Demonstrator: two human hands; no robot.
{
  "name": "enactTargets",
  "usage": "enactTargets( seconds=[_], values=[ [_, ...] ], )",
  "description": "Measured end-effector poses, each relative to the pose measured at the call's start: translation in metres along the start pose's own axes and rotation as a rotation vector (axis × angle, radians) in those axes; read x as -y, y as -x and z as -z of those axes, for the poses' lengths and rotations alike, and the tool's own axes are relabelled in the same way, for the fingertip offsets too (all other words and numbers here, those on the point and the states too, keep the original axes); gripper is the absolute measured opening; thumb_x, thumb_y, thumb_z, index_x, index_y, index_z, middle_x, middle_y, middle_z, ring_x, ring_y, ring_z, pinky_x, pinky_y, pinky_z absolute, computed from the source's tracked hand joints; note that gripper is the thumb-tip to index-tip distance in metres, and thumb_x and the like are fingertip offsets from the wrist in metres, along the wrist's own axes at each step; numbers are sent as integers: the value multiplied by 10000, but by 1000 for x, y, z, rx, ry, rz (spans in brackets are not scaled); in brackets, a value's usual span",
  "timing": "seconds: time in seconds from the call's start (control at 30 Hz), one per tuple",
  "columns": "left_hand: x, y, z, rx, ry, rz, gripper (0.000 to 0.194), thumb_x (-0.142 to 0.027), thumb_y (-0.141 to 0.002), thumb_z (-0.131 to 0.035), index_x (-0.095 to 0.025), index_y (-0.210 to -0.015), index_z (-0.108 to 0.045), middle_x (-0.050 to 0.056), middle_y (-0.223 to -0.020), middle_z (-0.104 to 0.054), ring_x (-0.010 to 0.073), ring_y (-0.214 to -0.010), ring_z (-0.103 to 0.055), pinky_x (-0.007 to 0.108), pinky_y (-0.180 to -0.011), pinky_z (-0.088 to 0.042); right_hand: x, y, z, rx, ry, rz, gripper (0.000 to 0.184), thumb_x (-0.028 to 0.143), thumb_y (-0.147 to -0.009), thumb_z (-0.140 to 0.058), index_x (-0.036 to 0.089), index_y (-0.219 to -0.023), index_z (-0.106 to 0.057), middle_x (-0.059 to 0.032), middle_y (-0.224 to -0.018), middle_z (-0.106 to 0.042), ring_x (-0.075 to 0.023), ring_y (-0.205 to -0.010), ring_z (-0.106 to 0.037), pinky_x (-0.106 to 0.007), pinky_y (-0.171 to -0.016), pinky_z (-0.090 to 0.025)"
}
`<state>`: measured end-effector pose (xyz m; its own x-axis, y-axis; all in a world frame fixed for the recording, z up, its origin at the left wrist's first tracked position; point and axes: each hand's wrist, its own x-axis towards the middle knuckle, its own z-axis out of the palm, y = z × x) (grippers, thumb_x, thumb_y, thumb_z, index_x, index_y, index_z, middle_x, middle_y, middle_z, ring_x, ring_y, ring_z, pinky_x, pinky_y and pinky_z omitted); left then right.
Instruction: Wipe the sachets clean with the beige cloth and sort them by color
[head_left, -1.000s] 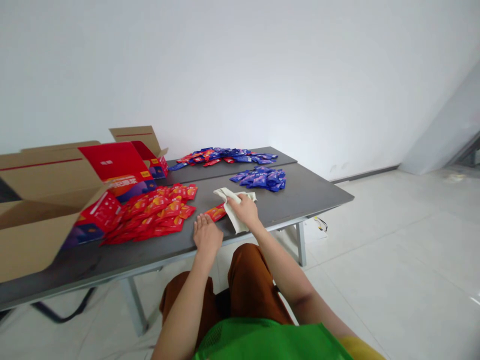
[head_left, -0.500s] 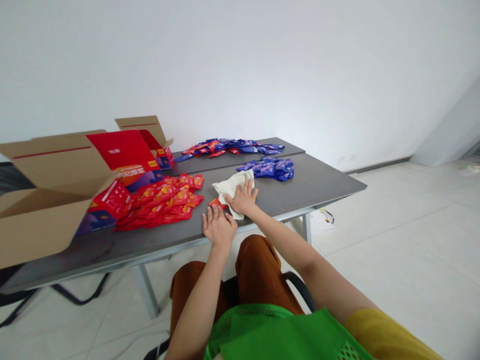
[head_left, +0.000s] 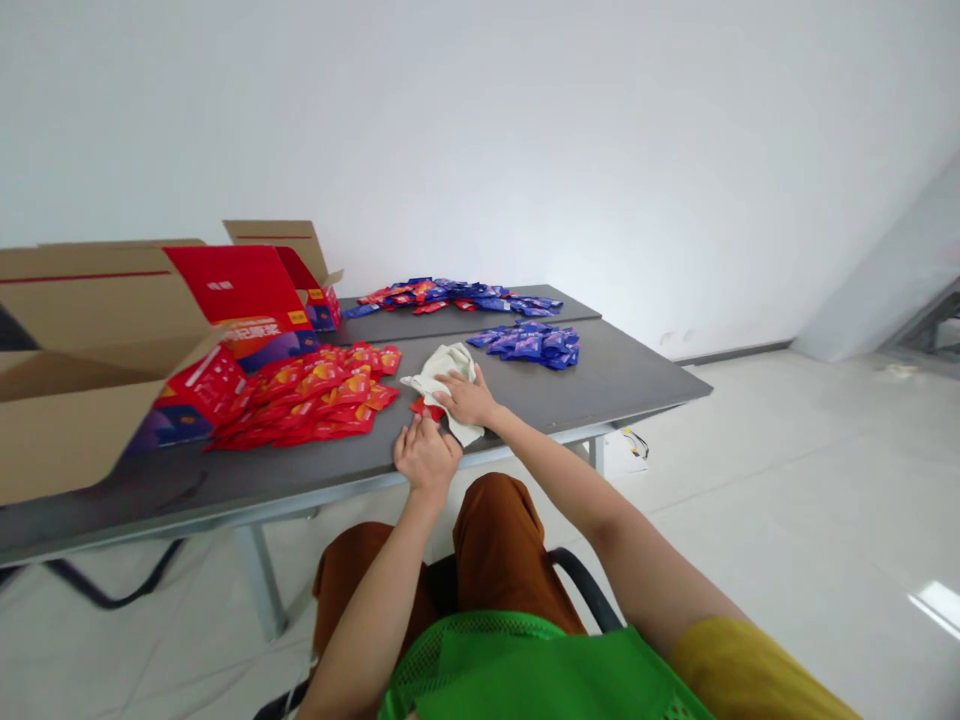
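Grey table (head_left: pixel 622 380), pale cloth (head_left: pixel 448 363) partly hiding red packet (head_left: pixel 427 408), right hand (head_left: pixel 471 401) outspread atop, left hand (head_left: pixel 427 456), grip unclear

- On the table (head_left: pixel 615 385), a packet (head_left: pixel 426 407) is partly covered by a cloth (head_left: pixel 442 366).
- Left, a heap (head_left: pixel 319 395) is flanked by a box (head_left: pixel 202 390).
- Behind right, a pile (head_left: pixel 526 343) is placed.

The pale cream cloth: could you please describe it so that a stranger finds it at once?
Find the long dark-grey table. Near its front edge, right of the heap of glossy red sachets, the bare right hand rests on the cloth. It is plain and crumpled, unlike the printed sachets nearby.
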<state>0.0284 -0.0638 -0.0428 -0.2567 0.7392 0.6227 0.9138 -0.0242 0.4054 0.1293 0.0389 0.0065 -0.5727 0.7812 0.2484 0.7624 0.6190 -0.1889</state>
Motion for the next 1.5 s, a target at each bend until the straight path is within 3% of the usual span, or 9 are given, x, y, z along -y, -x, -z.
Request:
enactTargets(
  seconds=[0.13, 0.37, 0.47, 0.6, 0.7, 0.87, 1.1, 1.3, 1.5],
  values=[
    [-2, -2, 4, 9, -34, 8, 379, -198, -792, -426, -68, -1077, -638, 202, -1079, -681, 284, -1119, -593, 408, -1039, -329, -4, -12, -5, -15, 37, -18, 519, 412, -1029, -250, 144, -1428, -447, -90, -1480, -452, -237, -1415, -314, -482, -1182, -7],
    [-7, -6, 11, 62, -164, 6, 368, -213, -803, -416, -58, -1059, -630, 192, -899, -680, 292, -936, -632, 418, -945, -375, 10, -10, 4, 170, -99, 329, 478, 361, -1023, -326, 208, -1472, -384, -34, -1522, -390, -146, -1442, -255, -368, -1188, -103],
    [-7, -6, 12, 59, -168, 5, 350, -216, -805, -418, -79, -1049, -630, 187, -921, -677, 291, -950, -627, 414, -928, -382, 6, -5, 7, 150, -150, 409, 458, 343, -1028, -312, 235, -1466, -393, -34, -1510, -408, -142, -1436, -271, -397, -1183, -129],
    [-4, -5, 10, 57, -118, -17, 300, -205, -814, -412, -116, -957, -660, 183, -967, -685, 285, -1015, -620, 411, -979, -363, -10, 1, 4, 41, -144, 387, 476, 361, -1037, -258, 215, -1472, -385, -70, -1509, -408, -153, -1439, -265, -429, -1187, -89],
    [-2, -4, 6, 35, -96, -31, 383, -201, -823, -402, -74, -1080, -655, 217, -1066, -679, 292, -1095, -606, 412, -993, -362, -25, -3, 0, 7, -96, 255, 518, 386, -1041, -216, 139, -1462, -388, -136, -1502, -403, -169, -1444, -255, -456, -1186, -35],
    [-3, -6, 6, 36, -95, -21, 459, -205, -827, -392, -36, -1187, -621, 242, -1138, -657, 296, -1109, -608, 409, -970, -376, -27, -13, -4, -12, -43, 80, 497, 391, -1034, -264, 134, -1421, -439, -115, -1458, -473, -190, -1433, -284, -464, -1186, -68],
    [-4, -6, 10, 51, -241, -38, 351, -228, -862, -354, -105, -955, -669, 176, -854, -679, 292, -900, -636, 412, -854, -415, 0, 14, 11, 145, -239, 397, 463, 346, -1029, -307, 224, -1469, -381, -31, -1518, -401, -94, -1440, -241, -311, -1180, -113],
    [-3, -4, 6, 1, -224, -73, 434, -194, -816, -399, -35, -1143, -636, 213, -1064, -683, 286, -1032, -628, 400, -920, -402, -18, 22, 16, 56, -177, 141, 475, 366, -1038, -261, 230, -1479, -369, -44, -1519, -393, -195, -1464, -196, -532, -1159, 68],
    [0, -3, -1, -40, -187, -69, 490, -183, -792, -425, -14, -1211, -612, 214, -1152, -671, 277, -1087, -621, 390, -967, -382, -15, 11, -9, -162, 35, -190, 503, 350, -1026, -263, 89, -1361, -530, -157, -1411, -515, -278, -1386, -368, -509, -1182, -91]
  ],
)
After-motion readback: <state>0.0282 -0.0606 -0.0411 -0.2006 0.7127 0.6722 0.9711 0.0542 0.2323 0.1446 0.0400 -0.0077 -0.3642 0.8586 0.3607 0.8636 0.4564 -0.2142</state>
